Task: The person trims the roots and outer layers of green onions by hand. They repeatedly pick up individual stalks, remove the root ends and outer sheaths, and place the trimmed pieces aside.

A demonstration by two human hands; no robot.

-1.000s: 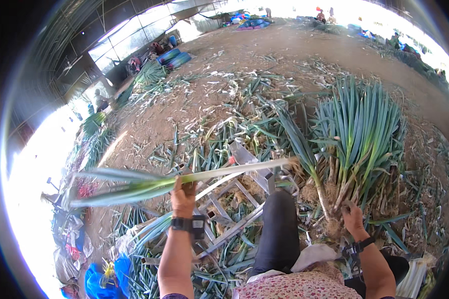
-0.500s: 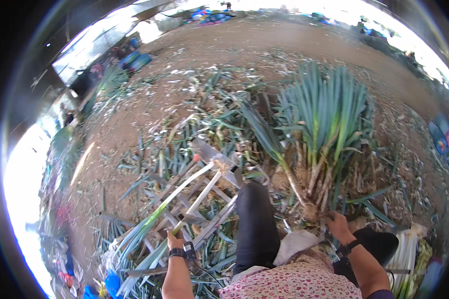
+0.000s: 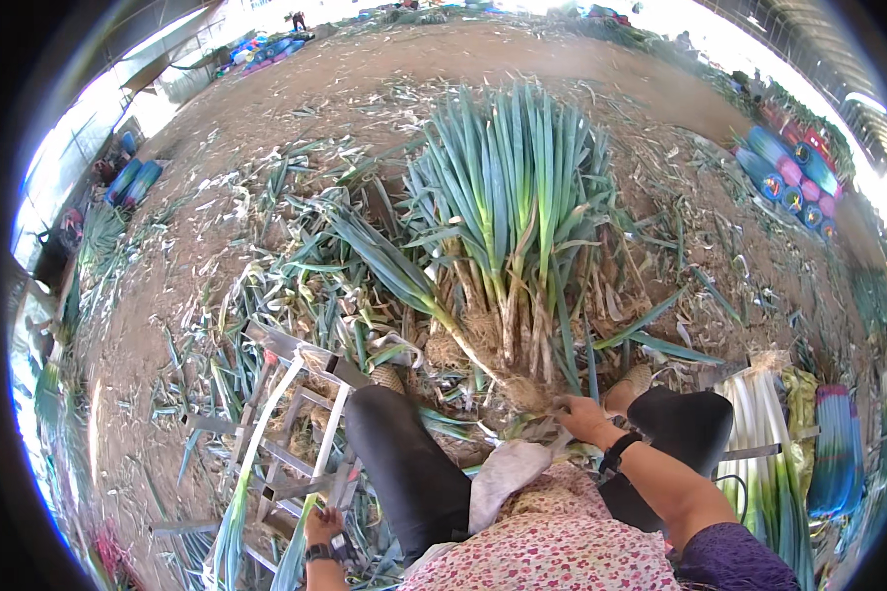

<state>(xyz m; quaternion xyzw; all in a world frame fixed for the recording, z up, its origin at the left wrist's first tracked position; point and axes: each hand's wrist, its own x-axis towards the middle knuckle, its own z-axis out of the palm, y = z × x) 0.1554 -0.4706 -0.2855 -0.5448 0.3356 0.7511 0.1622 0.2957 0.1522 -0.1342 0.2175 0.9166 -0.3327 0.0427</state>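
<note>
My left hand is closed around the green part of a leek, whose white shank lies along a metal frame. Beside it on the same frame rests another leek. My right hand has its fingers drawn together at the root end of a slanting leek. What those fingers hold, if anything, I cannot make out. Just beyond stands a big upright bunch of leeks, with soil-covered roots at its base.
Trimmed white leeks lie at the right, next to a blue-green bundle. Loose leaves and scraps litter the earth floor. Farther right are stacked blue and pink bundles. My knee is beside the metal frame.
The view has turned to the right, so the leek bunch and frame sit farther left. My left hand keeps its hold on the leek; my right hand stays by the roots.
</note>
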